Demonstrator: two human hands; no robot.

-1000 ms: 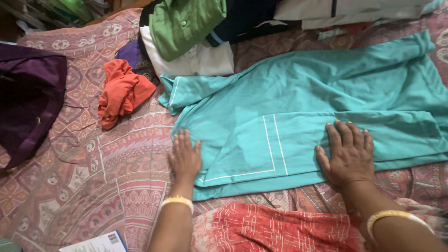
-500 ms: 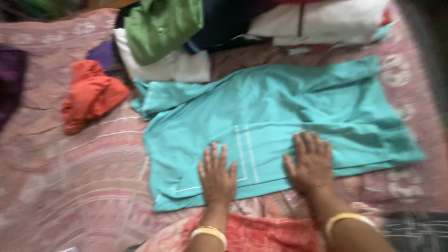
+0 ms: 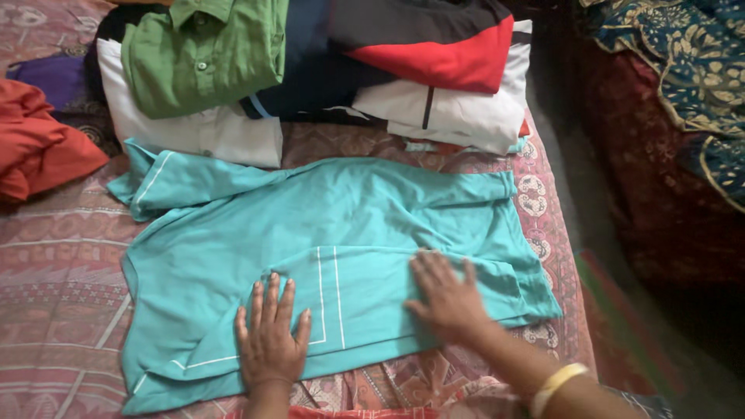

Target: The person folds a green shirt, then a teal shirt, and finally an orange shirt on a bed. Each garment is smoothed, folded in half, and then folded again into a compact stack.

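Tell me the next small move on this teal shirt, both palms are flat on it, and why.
Probably sweep the right hand outward toward the shirt's right edge. The teal shirt lies flat under the left hand, but creases bunch just beyond the right hand's fingers near the bed's side, so smoothing there looks like the likely next step before any fold.

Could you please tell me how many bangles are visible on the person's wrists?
1: a pale yellow bangle on the right wrist, bottom right. The left wrist runs off the bottom edge, so another may be hidden.

Green shirt [image 3: 203,54], orange cloth [image 3: 39,151], patterned bedsheet [image 3: 54,264].
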